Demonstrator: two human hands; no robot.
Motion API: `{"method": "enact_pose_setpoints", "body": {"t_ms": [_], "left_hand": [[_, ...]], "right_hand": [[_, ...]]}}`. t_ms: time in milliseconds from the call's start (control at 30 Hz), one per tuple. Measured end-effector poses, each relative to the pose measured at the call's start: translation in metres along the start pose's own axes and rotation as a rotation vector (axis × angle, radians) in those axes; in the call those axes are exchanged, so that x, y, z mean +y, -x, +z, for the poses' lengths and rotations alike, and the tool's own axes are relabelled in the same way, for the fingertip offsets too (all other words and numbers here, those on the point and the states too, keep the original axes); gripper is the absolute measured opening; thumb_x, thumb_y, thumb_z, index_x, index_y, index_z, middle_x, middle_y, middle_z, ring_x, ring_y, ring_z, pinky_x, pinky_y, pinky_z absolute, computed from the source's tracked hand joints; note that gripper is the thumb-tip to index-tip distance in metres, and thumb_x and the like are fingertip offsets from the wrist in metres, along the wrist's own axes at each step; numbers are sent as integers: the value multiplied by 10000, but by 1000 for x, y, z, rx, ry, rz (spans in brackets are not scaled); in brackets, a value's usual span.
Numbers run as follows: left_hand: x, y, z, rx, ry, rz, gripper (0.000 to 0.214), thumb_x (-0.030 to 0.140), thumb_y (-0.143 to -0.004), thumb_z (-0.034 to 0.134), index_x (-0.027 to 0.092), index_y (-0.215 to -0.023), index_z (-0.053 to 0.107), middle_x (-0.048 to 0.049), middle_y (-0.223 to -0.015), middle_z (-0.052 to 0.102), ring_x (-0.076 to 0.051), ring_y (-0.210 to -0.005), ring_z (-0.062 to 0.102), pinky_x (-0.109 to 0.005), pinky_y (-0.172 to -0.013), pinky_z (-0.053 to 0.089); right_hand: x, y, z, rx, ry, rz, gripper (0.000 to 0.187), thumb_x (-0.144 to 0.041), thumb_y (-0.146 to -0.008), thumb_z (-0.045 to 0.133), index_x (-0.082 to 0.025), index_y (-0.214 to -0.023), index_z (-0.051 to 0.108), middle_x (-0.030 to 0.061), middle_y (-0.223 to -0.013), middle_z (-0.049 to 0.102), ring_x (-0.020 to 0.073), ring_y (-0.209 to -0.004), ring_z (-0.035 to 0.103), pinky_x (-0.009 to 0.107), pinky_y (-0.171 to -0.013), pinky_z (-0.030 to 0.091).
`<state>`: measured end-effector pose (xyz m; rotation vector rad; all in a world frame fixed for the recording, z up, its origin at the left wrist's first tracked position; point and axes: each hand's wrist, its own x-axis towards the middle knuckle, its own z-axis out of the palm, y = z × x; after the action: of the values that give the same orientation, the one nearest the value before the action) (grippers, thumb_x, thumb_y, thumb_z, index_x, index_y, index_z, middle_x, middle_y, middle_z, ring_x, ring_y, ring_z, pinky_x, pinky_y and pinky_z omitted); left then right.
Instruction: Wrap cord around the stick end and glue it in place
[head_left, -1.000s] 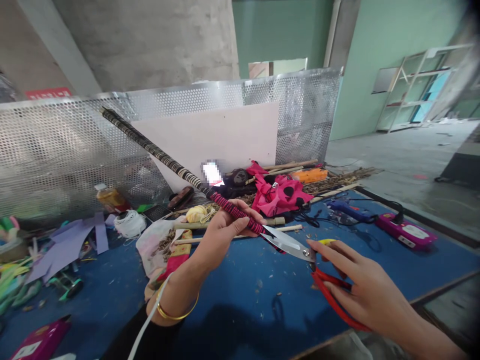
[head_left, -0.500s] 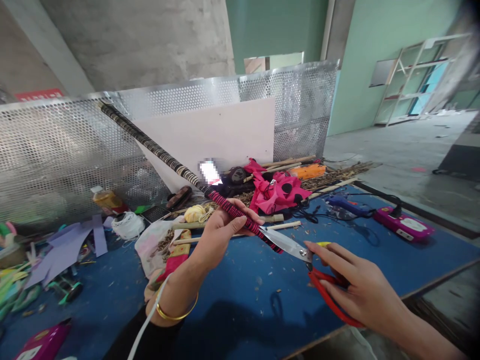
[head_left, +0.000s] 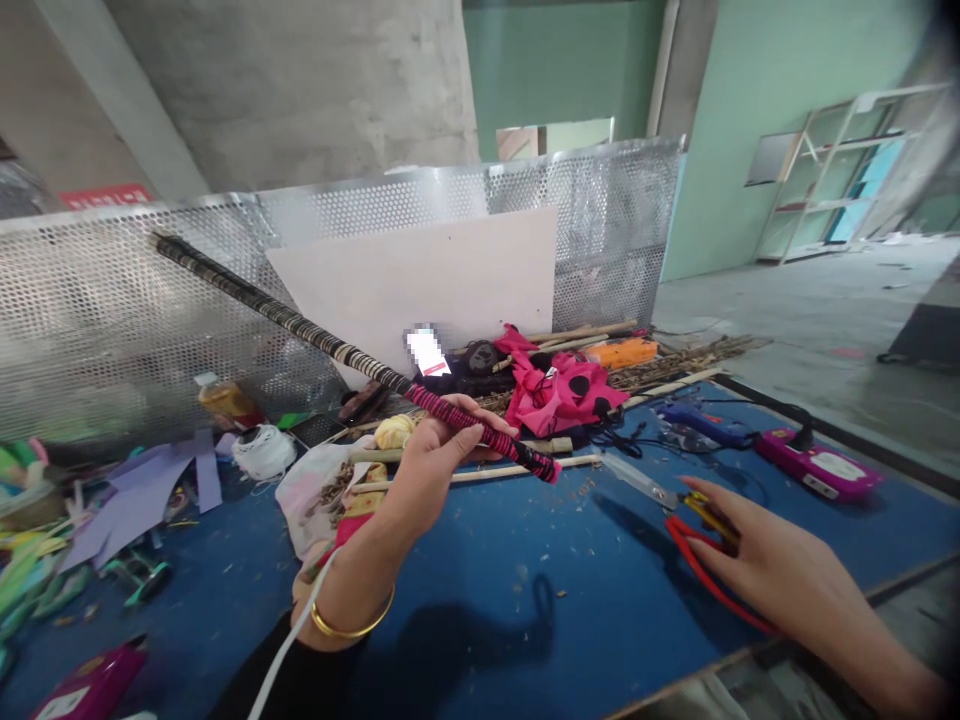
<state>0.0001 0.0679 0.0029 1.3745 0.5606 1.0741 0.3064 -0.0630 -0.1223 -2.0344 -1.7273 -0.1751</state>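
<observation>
My left hand (head_left: 439, 455) is closed round a long stick (head_left: 300, 325) near its lower end. Black and pale cord covers the upper length of the stick, and pink and black thread wraps the part in my grip. The stick slants up to the left, and its pink tip pokes out past my fingers. In my right hand (head_left: 772, 550) is a pair of scissors (head_left: 664, 495) with red and yellow handles, its blades pointing up-left, apart from the stick. The blades look closed together.
A blue table (head_left: 517, 610) carries pink fabric (head_left: 562, 385), a purple device (head_left: 821, 465), a white string ball (head_left: 264, 452), yellow yarn (head_left: 394, 432) and purple sheets (head_left: 127, 500). Behind stand a white board (head_left: 450, 270), a lit phone (head_left: 429, 352) and a perforated metal screen (head_left: 615, 220).
The scissors have moved right and down, away from the stick's end, with my right hand. The stick has tilted flatter, its far end lower and further left.
</observation>
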Motion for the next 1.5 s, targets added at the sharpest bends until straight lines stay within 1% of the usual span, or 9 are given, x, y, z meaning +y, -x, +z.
{"method": "enact_pose_setpoints", "body": {"t_ms": [267, 467, 667, 800, 933, 1067, 1233, 1367, 1500], "left_hand": [[-5, 1, 6, 40, 10, -22, 224, 232, -809, 666, 188, -918, 476, -41, -862, 706, -234, -860, 686, -351, -721, 551], [-24, 3, 19, 168, 59, -44, 254, 274, -760, 710, 184, -875, 502, -38, -837, 703, -202, -792, 665, -357, -742, 532], [-39, 8, 7, 423, -52, 34, 259, 327, -700, 774, 141, -788, 617, -35, -745, 672, -162, -761, 622, -276, -775, 474], [-30, 10, -9, 484, 344, 39, 397, 511, -812, 627, 133, -933, 627, -73, -813, 682, -184, -743, 643, -304, -703, 507], [-23, 9, -19, 455, 692, 25, 317, 457, -898, 536, 144, -860, 567, 30, -614, 523, -80, -481, 500, -209, -488, 438], [-24, 10, -24, 417, 767, 27, 353, 409, -889, 573, 171, -675, 425, 107, -509, 227, -32, -356, 233, -154, -345, 227], [-28, 11, -25, 505, 651, 10, 379, 436, -859, 606, 182, -669, 399, 115, -520, 190, -28, -354, 151, -149, -320, 148], [-30, 8, -25, 515, 614, 10, 389, 508, -932, 414, 165, -764, 487, 63, -561, 373, -65, -417, 370, -185, -414, 379], [-22, 3, -39, 601, 623, 50, 422, 413, -992, 259, 124, -936, 562, -45, -745, 561, -128, -607, 549, -247, -541, 477]], "right_hand": [[9, -20, 1, -131, 147, -248, 298, -362, -824, 507, -204, -954, 723, 123, -877, 701, 280, -749, 680, 405, -668, 541], [-111, -69, -5, 13, -376, -343, 452, -372, -937, 376, -184, -1342, 451, 131, -1286, 592, 245, -1154, 577, 361, -902, 482], [-176, -70, 30, -321, -603, -263, 272, -330, -946, 343, -171, -1043, 542, 93, -846, 665, 220, -757, 620, 287, -629, 393], [-174, -54, 41, -626, -1005, -181, 356, -500, -925, 352, -207, -759, 466, -29, -597, 460, 115, -529, 429, 237, -504, 305], [-180, -49, 36, -1083, -1323, 153, 458, -659, -791, 503, -216, -723, 407, -115, -504, 282, 39, -377, 188, 184, -373, 177], [-185, -43, 29, -1305, -1560, 187, 523, -687, -732, 586, -175, -811, 512, -68, -553, 483, 50, -377, 420, 197, -421, 365], [-188, -35, 30, -1273, -1678, 184, 527, -616, -784, 604, -141, -1013, 580, 69, -874, 677, 143, -726, 660, 273, -704, 491], [-187, -37, 37, -1134, -1622, 298, 473, -613, -756, 630, -164, -896, 570, -88, -550, 457, 19, -371, 340, 171, -386, 260], [-183, -42, 35, -1125, -1558, 325, 509, -668, -713, 611, -172, -774, 515, -114, -500, 354, -1, -347, 192, 182, -368, 118]]}}
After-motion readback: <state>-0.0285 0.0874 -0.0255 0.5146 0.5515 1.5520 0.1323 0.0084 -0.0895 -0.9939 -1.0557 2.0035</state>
